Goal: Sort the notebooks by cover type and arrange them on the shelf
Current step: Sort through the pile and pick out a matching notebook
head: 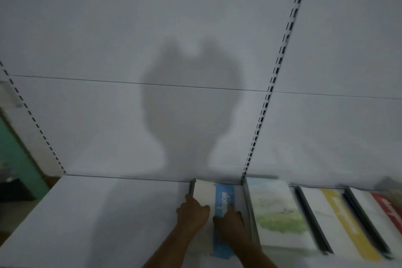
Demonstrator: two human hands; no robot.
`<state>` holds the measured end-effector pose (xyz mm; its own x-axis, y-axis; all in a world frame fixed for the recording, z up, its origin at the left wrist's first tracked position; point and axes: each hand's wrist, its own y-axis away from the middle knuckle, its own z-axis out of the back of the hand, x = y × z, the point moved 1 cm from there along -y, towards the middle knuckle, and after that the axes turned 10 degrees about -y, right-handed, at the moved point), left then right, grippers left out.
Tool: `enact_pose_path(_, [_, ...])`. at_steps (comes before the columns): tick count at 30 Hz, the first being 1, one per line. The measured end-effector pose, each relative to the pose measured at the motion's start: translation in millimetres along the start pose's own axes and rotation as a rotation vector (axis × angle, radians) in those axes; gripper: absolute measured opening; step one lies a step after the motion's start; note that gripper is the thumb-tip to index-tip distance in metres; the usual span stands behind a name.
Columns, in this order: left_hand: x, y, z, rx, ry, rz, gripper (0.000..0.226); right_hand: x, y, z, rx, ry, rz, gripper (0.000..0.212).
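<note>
Two hands rest on the blue-striped notebook (221,204) lying flat on the white shelf (87,213): left hand (192,213) grip curled over its spine edge, right hand (229,224) flat on the cover. Rightward lie a landscape-cover notebook (276,211), a yellow-striped notebook (339,220) and a red-striped notebook (389,211).

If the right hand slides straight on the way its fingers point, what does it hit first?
The right hand lies on the blue-striped notebook, fingers pointing toward the back. Going straight on, it would probably run along that cover and first meet the shelf's back panel. Nothing else shows in that line, though blur makes depth uncertain.
</note>
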<state>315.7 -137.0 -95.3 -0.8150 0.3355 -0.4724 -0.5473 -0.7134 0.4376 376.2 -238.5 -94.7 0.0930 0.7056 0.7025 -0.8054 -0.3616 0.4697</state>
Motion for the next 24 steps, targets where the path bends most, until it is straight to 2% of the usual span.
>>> enact_pose_path(5, [-9,-5,9,0.037,0.166,0.092,0.078,3,-10,-6,-0.119,-0.221,0.013,0.062])
enact_pose_path(8, [-6,-11,12,0.075,0.264,0.143,0.075,6,-21,-10,-0.163,-0.287,0.004,0.063])
enact_pose_path(12, [1,-16,4,0.066,0.39,0.195,0.09,1,-35,-11,-0.179,-0.266,-0.053,0.065])
enact_pose_path(14, [3,-12,2,0.034,0.502,0.208,0.08,0,-39,-9,-0.167,-0.328,-0.074,0.061])
enact_pose_path(17, [6,1,5,-0.104,0.637,0.118,0.031,1,-35,-9,-0.152,-0.525,0.005,0.057])
enact_pose_path(18, [5,9,11,-0.164,0.676,0.074,0.022,6,-30,-9,-0.147,-0.59,0.061,0.052])
enact_pose_path(20, [6,23,21,-0.277,0.721,-0.026,0.023,17,-19,-7,-0.165,-0.702,0.172,0.042])
enact_pose_path(21, [7,26,25,-0.313,0.755,-0.081,0.024,22,-14,-6,-0.197,-0.73,0.228,0.045])
enact_pose_path(23, [13,30,33,-0.344,0.843,-0.189,0.019,29,-5,-7,-0.219,-0.732,0.355,0.045])
enact_pose_path(24, [18,31,36,-0.347,0.887,-0.241,0.016,31,3,-8,-0.198,-0.736,0.414,0.037])
